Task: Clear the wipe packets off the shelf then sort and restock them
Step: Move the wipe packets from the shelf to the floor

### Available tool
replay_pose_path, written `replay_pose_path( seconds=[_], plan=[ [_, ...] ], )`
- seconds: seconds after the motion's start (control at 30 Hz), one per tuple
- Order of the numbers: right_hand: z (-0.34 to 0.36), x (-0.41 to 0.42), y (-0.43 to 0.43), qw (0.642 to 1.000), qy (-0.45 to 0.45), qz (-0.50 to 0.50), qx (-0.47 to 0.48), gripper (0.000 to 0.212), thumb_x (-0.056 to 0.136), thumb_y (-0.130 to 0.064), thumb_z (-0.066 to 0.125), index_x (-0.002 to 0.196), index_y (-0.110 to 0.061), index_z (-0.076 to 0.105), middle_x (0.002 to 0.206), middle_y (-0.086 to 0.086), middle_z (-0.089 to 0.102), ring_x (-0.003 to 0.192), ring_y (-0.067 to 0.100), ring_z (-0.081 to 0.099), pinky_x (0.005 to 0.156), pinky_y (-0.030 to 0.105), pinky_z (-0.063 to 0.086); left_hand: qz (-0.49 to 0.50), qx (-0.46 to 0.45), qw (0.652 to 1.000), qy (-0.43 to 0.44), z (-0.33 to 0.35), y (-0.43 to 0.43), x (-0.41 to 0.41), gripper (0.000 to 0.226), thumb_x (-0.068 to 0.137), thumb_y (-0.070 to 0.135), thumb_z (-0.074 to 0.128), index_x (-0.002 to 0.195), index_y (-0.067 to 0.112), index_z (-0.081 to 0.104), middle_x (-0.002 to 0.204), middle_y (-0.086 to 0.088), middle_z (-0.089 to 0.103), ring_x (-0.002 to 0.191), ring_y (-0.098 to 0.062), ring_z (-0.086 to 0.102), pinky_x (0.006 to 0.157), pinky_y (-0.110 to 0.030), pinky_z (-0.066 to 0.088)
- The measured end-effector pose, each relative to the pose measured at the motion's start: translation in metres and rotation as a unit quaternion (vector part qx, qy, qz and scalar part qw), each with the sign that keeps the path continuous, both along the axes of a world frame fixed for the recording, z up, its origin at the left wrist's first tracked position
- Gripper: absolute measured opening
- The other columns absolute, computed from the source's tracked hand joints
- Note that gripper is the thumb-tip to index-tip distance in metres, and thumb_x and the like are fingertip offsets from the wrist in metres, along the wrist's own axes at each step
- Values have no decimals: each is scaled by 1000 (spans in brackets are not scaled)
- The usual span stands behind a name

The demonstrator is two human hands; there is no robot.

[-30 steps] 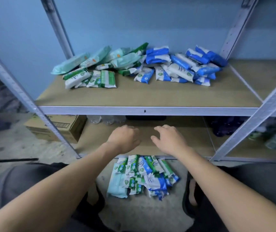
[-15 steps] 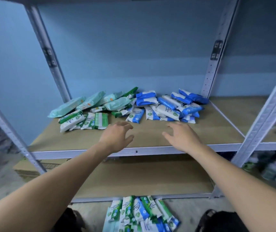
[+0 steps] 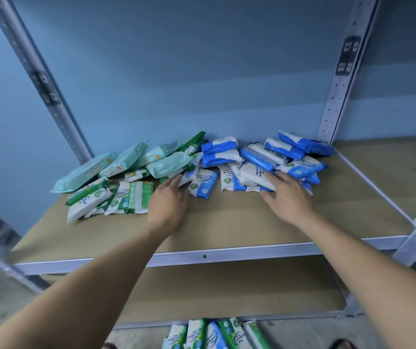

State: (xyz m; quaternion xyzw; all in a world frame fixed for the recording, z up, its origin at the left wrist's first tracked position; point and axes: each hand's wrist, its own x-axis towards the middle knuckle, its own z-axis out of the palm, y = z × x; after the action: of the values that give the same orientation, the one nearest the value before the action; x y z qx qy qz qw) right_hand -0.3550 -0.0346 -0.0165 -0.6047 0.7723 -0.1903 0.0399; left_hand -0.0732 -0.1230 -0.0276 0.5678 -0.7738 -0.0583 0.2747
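Observation:
Several wipe packets lie in a heap at the back of the brown shelf board (image 3: pixel 227 222). Pale green packets (image 3: pixel 124 162) and green-and-white packets (image 3: pixel 131 197) sit to the left, blue-and-white packets (image 3: pixel 265 157) to the right. My left hand (image 3: pixel 169 200) reaches flat over the board with straight fingers, its fingertips at a blue-and-white packet (image 3: pixel 203 183) in the middle. My right hand (image 3: pixel 287 195) lies with spread fingers against the front of the blue pile. Neither hand grips anything.
Grey metal uprights (image 3: pixel 338 79) frame the shelf, and a metal front rail (image 3: pixel 227 255) runs below my forearms. A lower shelf board (image 3: pixel 227 293) shows beneath. More wipe packets (image 3: pixel 209 333) lie on the floor at the bottom edge. A blue wall stands behind.
Both hands have risen from the lower shelf level and reached forward across the board to the packet heap. The view has tilted upward, so the floor pile has slid to the bottom edge.

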Motion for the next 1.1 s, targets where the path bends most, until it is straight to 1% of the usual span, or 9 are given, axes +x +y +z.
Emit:
replay_pose_path(
  seconds=[0.17,0.3,0.37,0.43,0.5,0.57,0.73,0.93,1.1],
  plan=[
    [-23,0,0,998,-9,-18,-57,57,100,-43,53,152,-21,41,141,6,44,128,30,44,101,44,44,-36,-110,990,-84,-19,-10,-6,35,95,36,61,124,18,70,129,-2,68,120,-28,60,95,-42,45],
    [-34,-2,1,993,23,-22,-109,57,94,-46,61,144,-19,54,112,7,51,105,30,48,83,43,49,-56,-126,982,-129,-24,-11,-25,48,93,54,55,123,19,69,127,0,69,127,-23,56,100,-41,39],
    [-38,-2,2,992,9,-20,-123,57,92,-47,64,141,-19,57,117,6,52,106,29,48,84,45,51,-29,-69,987,-143,-24,-14,-35,63,92,69,48,126,19,64,131,0,66,131,-20,52,107,-42,32],
    [-41,-1,1,992,-31,-22,-118,56,93,-46,64,143,-20,55,135,6,51,121,30,45,96,48,49,10,-30,989,-146,-22,-13,-43,69,89,77,43,122,19,63,125,-1,68,122,-22,57,106,-42,31],
    [-42,0,1,991,-72,-21,-107,57,96,-45,61,147,-23,50,150,4,46,134,30,42,106,45,44,44,-13,991,-129,-18,-7,-50,62,90,74,45,115,20,62,107,-4,72,102,-27,63,102,-42,31],
    [-41,0,2,991,-90,-14,-102,58,97,-44,59,150,-24,46,151,1,46,134,27,43,106,42,44,63,1,992,-109,-14,-2,-54,52,93,66,50,119,23,61,99,-7,73,96,-29,64,100,-41,30],
    [-39,2,15,992,-82,-10,-98,62,94,-45,60,151,-26,43,130,2,49,119,25,47,101,40,44,46,2,993,-113,-8,11,-50,45,94,53,53,131,29,61,111,-6,73,99,-29,65,99,-40,29],
    [-34,9,38,996,-42,-20,-78,73,82,-52,62,150,-32,43,114,-4,43,110,22,48,98,41,45,53,-2,994,-92,-8,33,-35,40,79,51,64,107,22,64,106,1,66,92,-27,64,90,-39,33],
    [-29,17,43,998,-48,-16,-45,71,90,-58,56,153,-29,38,127,1,49,121,25,44,102,41,43,-38,62,997,-29,-9,34,-38,59,88,54,66,136,21,56,148,-2,47,122,-28,54,94,-38,46]
  ],
)
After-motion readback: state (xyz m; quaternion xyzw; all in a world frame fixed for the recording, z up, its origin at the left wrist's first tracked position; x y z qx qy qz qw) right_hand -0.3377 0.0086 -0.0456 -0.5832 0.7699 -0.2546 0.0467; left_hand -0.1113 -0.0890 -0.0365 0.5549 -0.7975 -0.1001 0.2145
